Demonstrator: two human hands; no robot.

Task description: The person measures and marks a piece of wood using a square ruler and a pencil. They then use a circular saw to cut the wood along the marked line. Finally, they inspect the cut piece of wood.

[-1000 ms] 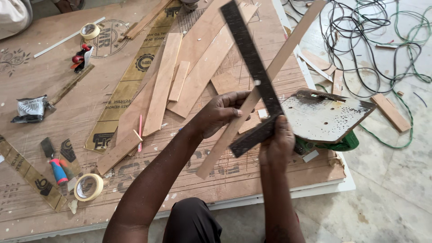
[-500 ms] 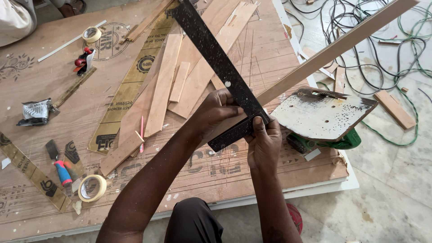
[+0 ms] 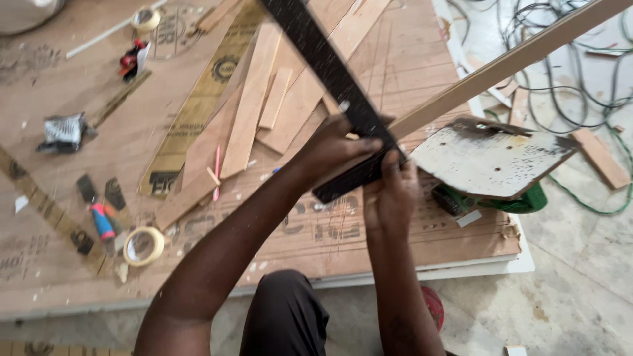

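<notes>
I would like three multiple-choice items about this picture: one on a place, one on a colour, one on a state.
1. Where does the roll of tape lie?
A. on the board, left of the person's arms
B. on the floor among the cables
C. on the saw plate

2. What colour is the square ruler?
A. yellow
B. black
C. white

3. How is the wooden strip?
A. flat on the floor
B. standing upright
C. held slanting under the ruler

Key: 1 A, it lies near the board's left edge; 2 B, the blade is dark; 3 C, the left hand and right hand press ruler and strip together.
</notes>
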